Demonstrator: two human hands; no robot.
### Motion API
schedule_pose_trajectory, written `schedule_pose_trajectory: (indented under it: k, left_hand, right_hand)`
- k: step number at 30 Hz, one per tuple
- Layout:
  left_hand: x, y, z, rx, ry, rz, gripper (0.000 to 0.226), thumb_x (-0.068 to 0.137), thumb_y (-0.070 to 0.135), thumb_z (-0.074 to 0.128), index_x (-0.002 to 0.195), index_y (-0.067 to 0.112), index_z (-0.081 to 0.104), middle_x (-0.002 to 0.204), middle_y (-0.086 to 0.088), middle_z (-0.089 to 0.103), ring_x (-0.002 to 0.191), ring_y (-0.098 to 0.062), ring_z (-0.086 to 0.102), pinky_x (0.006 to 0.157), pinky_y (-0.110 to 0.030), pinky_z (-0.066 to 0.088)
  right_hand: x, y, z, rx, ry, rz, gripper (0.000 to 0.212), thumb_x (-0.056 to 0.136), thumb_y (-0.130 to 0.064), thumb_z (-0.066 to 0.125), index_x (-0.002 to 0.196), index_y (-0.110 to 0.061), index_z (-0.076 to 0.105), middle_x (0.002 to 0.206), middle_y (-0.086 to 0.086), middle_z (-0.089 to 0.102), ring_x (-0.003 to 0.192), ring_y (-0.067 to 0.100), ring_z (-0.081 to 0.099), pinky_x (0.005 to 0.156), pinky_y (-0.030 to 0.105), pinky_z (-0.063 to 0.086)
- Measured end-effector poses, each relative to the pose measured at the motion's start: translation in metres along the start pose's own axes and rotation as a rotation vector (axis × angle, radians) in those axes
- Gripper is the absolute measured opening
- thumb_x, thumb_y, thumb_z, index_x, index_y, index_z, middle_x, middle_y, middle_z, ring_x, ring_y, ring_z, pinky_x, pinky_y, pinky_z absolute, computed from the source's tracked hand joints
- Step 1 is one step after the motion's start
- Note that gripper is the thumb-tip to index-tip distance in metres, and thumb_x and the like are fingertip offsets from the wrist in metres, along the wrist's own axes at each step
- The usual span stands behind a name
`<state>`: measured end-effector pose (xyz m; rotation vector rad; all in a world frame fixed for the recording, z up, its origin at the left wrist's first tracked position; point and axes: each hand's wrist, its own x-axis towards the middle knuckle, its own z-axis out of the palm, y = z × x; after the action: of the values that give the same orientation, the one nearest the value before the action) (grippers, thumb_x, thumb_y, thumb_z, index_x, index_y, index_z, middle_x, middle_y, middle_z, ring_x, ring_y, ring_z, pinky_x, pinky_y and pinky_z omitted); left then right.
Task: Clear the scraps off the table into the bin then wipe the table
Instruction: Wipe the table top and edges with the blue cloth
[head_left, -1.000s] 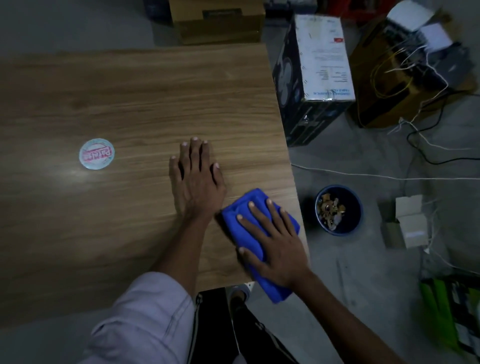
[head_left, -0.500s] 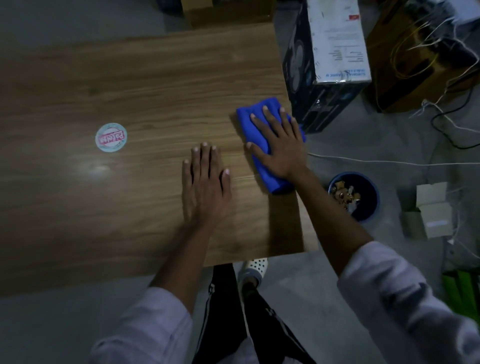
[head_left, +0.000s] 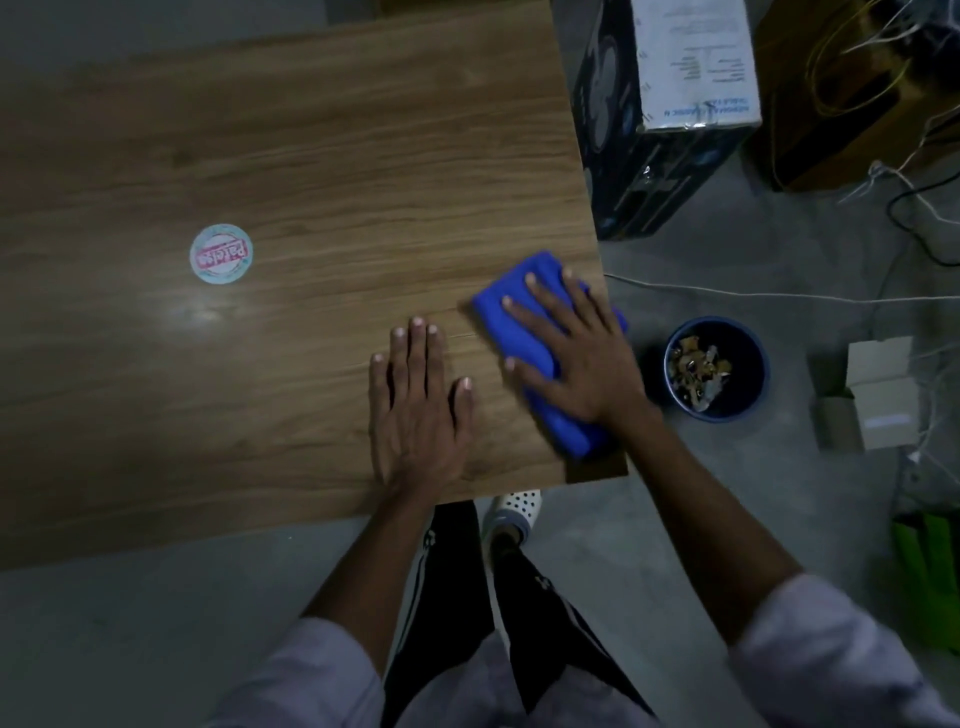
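Observation:
A folded blue cloth (head_left: 511, 306) lies near the right edge of the wooden table (head_left: 311, 156). My right hand (head_left: 576, 348) presses flat on it with straight, spread fingers. Just left of the cloth, my left hand (head_left: 415, 410) rests flat on the bare wood close to the near edge. On the floor right of the table stands a dark blue bin (head_left: 716, 369) holding brownish scraps.
A round sticker (head_left: 221, 253) sits on the table's left part. A dark printed box (head_left: 665, 114) stands on the floor by the table's far right corner. Cables (head_left: 779, 295), small cardboard boxes (head_left: 878, 395) and a green bag (head_left: 930, 577) lie further right.
My right hand slid the cloth away along the right edge, then back toward me to the middle of that edge. The left hand stayed flat in place.

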<state>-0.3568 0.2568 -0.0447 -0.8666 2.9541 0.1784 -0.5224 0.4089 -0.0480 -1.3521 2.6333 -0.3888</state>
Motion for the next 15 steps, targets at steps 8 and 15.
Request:
schedule_pose_trajectory:
  k: [8,15]
  left_hand:
    - [-0.001,-0.008,-0.002,0.018,-0.019,0.006,0.066,0.104,0.041,0.024,0.162,0.010,0.015,0.170,-0.006,0.008,0.157,-0.021,0.004,0.125,-0.049,0.013]
    - [-0.001,-0.008,0.001,0.031,-0.011,0.020,0.062,0.105,0.035,0.018,0.162,0.012,0.012,0.170,-0.006,0.006,0.157,-0.021,0.003,0.125,-0.049,0.013]
  right_hand:
    - [0.011,-0.033,0.000,0.019,-0.002,0.068,0.070,0.101,-0.064,0.040,0.162,-0.035,0.021,0.171,0.000,0.012,0.158,0.032,0.001,0.124,0.059,0.011]
    - [-0.077,-0.036,-0.003,0.099,-0.101,-0.201,0.063,0.101,-0.050,0.046,0.159,-0.031,0.032,0.169,-0.004,0.020,0.158,0.028,0.006,0.126,0.053,0.013]
